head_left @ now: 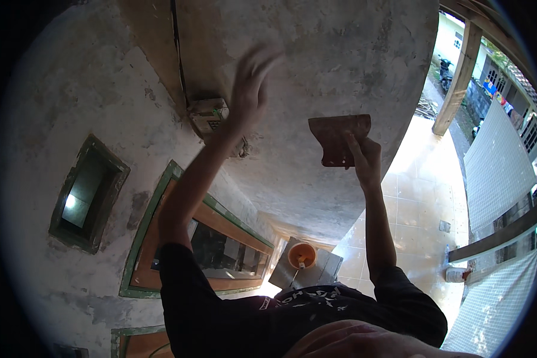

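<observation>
Plate of flat reddish-brown material with a curved side (331, 138) sat in the right hand's (368, 158) grip, in front of the mottled grey plastered wall (298, 191); the blurred left hand (253, 89) was open. Contact was unclear; even pressure along the edge seemed wise

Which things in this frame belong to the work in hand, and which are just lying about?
In the work:
brown plate, in the right hand
grey wall, behind the plate and the raised left hand
orange bucket, perhaps, standing below

Just about:
motorbike, outside
white sheet, hanging at right
window, at left
</observation>
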A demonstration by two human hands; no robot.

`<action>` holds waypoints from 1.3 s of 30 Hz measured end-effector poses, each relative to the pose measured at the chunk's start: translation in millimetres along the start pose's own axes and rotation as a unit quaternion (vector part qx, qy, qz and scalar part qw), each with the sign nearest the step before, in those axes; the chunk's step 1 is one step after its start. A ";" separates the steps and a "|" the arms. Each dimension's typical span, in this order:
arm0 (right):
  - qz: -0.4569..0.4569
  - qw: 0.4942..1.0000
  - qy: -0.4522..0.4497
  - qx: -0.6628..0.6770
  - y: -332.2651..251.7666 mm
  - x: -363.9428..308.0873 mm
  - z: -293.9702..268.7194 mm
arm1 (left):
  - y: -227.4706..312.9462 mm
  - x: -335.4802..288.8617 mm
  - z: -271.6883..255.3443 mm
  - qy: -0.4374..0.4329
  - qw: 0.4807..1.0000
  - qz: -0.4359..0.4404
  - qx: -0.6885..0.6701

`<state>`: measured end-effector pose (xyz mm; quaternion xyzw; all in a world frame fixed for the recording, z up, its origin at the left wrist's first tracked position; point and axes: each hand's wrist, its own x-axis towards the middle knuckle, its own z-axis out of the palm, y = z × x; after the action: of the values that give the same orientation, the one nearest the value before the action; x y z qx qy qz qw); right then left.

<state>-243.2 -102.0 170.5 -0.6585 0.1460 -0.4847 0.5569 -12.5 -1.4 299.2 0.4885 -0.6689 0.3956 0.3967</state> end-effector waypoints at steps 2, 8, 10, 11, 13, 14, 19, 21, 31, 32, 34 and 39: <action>-0.005 1.000 0.002 0.003 0.3 -3.8 -9.2 | -5.9 42.3 10.2 0.009 0.988 0.125 0.094; 0.009 0.999 0.008 0.042 18.1 -19.5 -15.0 | 11.6 63.6 94.5 -0.130 0.942 0.291 0.102; 0.026 0.998 0.001 0.058 22.5 -22.9 -15.3 | 7.8 62.9 103.1 -0.154 0.936 0.299 0.105; 0.031 0.998 0.006 0.055 24.8 -23.5 -20.6 | 8.6 66.3 104.9 -0.127 0.937 0.301 0.120; 0.033 0.998 -0.003 0.050 26.1 -22.4 -23.9 | 3.7 73.8 92.7 -0.104 0.937 0.302 0.139; 0.037 0.998 -0.003 0.052 26.2 -22.0 -23.4 | -2.2 76.8 80.7 -0.068 0.947 0.256 0.181; -0.004 0.999 0.031 0.028 19.6 -20.5 -33.7 | 9.6 72.8 34.8 0.141 0.966 -0.009 0.216; 0.004 0.998 0.058 0.033 12.4 -17.5 -36.3 | 18.4 39.3 45.7 0.158 0.977 -0.145 0.002; -0.028 0.991 0.128 -0.022 -34.6 34.9 -56.3 | 134.1 -23.0 111.8 -0.128 0.775 -0.399 -0.474; -0.055 0.989 0.133 -0.035 -35.8 40.7 -59.1 | 136.4 -14.5 115.1 -0.131 0.772 -0.400 -0.477; -0.065 0.987 0.144 -0.039 -39.3 48.4 -63.8 | 141.5 2.5 122.1 -0.131 0.762 -0.413 -0.481; -0.057 0.985 0.149 -0.060 -38.6 54.0 -62.8 | 143.9 0.1 141.5 -0.061 0.742 -0.421 -0.518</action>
<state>-280.6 -165.6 224.3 -0.6180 0.2183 -0.5990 0.4601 -172.2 -101.0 226.2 0.4630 -0.5197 -0.2499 0.6731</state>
